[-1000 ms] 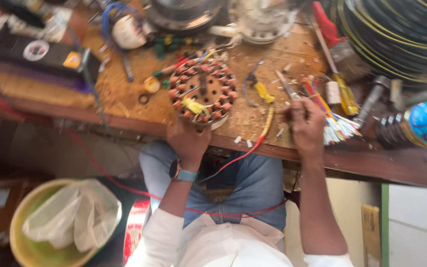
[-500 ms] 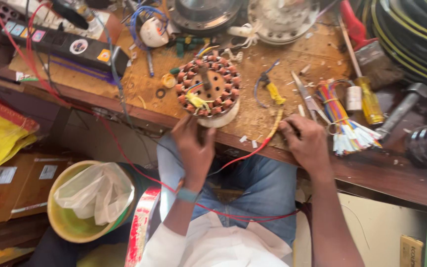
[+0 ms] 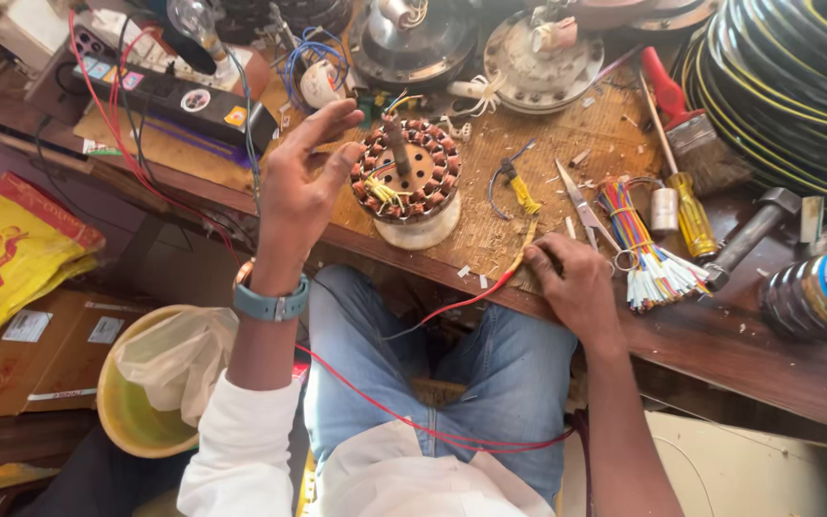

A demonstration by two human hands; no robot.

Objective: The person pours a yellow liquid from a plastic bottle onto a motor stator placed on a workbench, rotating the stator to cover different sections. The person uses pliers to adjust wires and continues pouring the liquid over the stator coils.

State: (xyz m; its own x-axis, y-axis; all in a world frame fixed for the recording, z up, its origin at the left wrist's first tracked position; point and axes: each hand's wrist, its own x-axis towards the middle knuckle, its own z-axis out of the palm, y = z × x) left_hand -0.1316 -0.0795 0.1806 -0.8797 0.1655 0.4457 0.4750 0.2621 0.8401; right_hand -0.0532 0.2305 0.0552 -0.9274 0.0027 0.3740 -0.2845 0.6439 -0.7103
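Note:
A round motor stator (image 3: 412, 182) with copper windings stands on the wooden workbench (image 3: 547, 230), on a white base. My left hand (image 3: 301, 187) hovers just left of it, fingers spread, holding nothing; a blue watch is on its wrist. My right hand (image 3: 571, 278) rests on the bench's front edge with its fingers pinching a thin red and yellow wire (image 3: 490, 287) that runs down over my lap. Scissors (image 3: 581, 206) lie just above that hand.
A bundle of coloured wire sleeves (image 3: 648, 254), a yellow screwdriver (image 3: 691, 211), a red-handled brush (image 3: 691, 134), a hammer (image 3: 753, 230) and coiled black cable (image 3: 787, 86) sit to the right. Motor housings (image 3: 538, 53) and a power strip (image 3: 184, 101) are behind. A yellow bucket (image 3: 136, 412) stands on the floor.
My left hand has lifted off the bench's front edge and moved up to the left side of the stator, fingers opening. The camera view has shifted closer and to the left.

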